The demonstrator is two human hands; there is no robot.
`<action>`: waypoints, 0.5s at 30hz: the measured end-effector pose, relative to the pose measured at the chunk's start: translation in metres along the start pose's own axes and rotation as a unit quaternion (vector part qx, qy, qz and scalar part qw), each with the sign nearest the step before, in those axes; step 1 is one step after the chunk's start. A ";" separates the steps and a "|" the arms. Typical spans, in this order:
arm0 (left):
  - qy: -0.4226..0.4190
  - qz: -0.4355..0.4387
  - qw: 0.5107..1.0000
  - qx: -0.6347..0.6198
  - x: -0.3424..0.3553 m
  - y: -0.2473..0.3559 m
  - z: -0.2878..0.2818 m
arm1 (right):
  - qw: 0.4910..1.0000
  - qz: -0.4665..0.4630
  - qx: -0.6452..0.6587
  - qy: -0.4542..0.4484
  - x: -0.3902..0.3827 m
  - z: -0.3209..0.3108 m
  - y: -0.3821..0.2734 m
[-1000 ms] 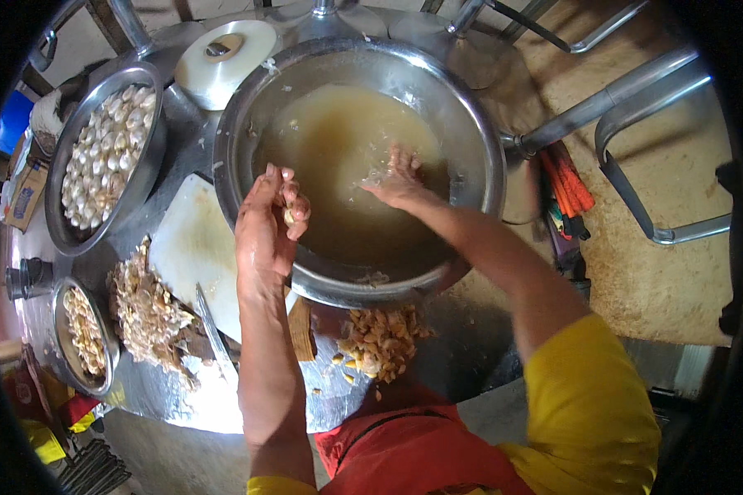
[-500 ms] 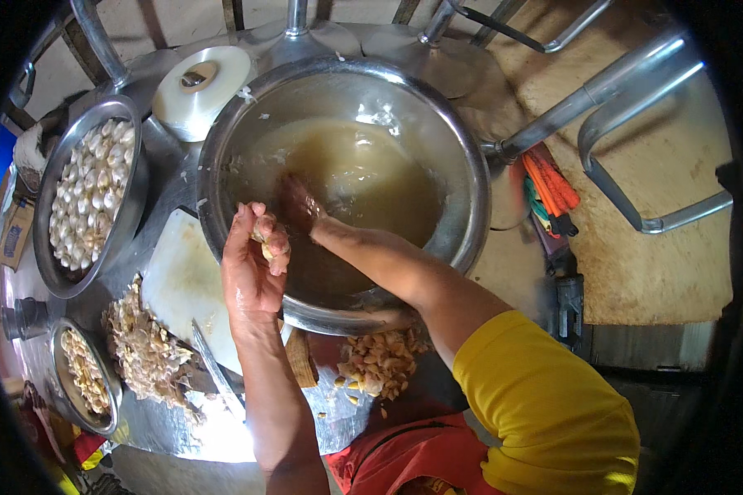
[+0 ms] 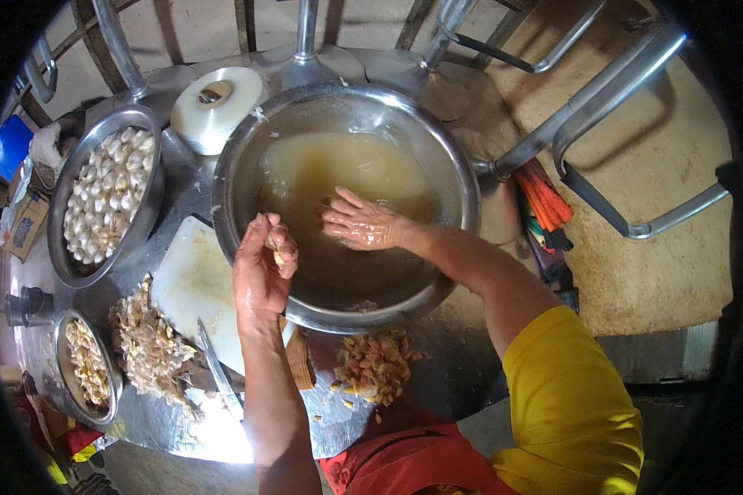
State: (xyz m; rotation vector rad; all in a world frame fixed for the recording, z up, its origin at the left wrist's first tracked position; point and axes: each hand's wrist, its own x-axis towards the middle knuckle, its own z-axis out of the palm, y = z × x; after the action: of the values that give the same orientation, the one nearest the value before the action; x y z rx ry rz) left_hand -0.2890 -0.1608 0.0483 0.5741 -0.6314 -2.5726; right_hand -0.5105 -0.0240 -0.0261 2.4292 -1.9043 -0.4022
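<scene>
A big steel basin holds cloudy brownish water. My right hand is wet and spread at the water, its fingers apart with nothing seen in them. Over the basin's near left rim, my left hand is palm up with curled fingers round a few pale garlic cloves, mostly hidden by the fingers. Below the basin lies a heap of brownish garlic cloves. Beside my left forearm are a white cutting board and a knife lying across its edge.
At the left stands a steel bowl of whole garlic bulbs, and nearer, a small bowl of cloves. Garlic skins are piled by the board. A clear-topped roll sits behind the basin. Metal stool legs rise around the far side.
My right hand has moved right across the basin and up out of the murky water, its fingers now showing. My left hand stays at the rim, still curled. The view has shifted slightly.
</scene>
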 end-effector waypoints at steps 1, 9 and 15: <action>0.007 -0.002 1.000 -0.005 0.001 0.000 0.001 | 0.999 0.005 0.028 -0.046 0.008 0.000 0.001; 0.005 0.006 1.000 0.012 0.003 0.000 0.000 | 0.978 0.098 0.159 0.098 0.112 0.052 -0.007; 0.011 0.001 1.000 0.005 0.002 -0.001 0.002 | 0.931 0.307 0.113 0.160 0.090 0.051 0.025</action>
State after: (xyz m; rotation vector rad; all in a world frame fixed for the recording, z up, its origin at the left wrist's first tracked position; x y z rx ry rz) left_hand -0.2922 -0.1604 0.0485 0.6024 -0.6366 -2.5592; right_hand -0.5261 -0.1099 -0.0871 1.6969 -2.4820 0.2369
